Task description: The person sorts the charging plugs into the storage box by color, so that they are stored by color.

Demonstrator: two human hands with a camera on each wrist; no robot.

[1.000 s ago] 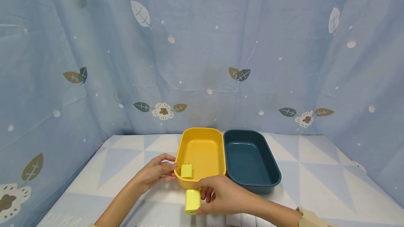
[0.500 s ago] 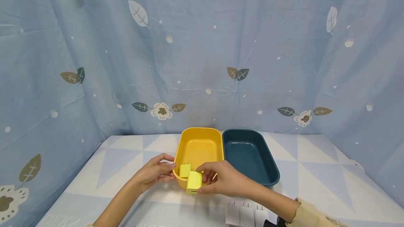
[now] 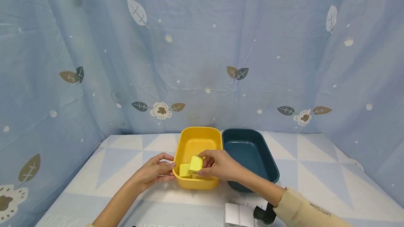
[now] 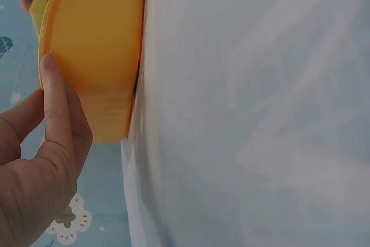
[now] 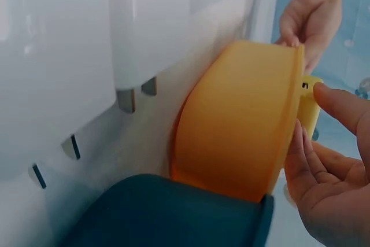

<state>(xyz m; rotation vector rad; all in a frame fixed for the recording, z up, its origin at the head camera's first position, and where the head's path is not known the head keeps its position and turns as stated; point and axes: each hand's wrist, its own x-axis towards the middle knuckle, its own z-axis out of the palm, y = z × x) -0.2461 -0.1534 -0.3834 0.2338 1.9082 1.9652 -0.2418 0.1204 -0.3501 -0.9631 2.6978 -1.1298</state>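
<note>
We've brought the plug (image 3: pixel 196 165) over the yellow tray (image 3: pixel 198 184), seemingly ready to lower, right hand (image 3: pixel 222 165) pinching it, left hand (image 3: pixel 157 169) gripping the tray

Now holds a yellow charger (image 3: pixel 196 165) over the yellow tray (image 3: pixel 199 185) in the right hand (image 3: pixel 221 165), no longer in front.

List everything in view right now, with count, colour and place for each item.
Yellow tray: 1, yellow, on the table's cloth
Blue tray: 1, dark blue, right of the yellow tray
Loose plug: 1, yellow, inside the yellow tray
Held plug: 1, yellow, in the right hand
White plugs: at least 2, white, near table edge
Black device: 1, black, by the right cuff
Cloth: 1, white and blue, covering the table
Curtain: patterned blue, behind
Hands: 2, left at the yellow tray's left rim, right at its near end
</note>
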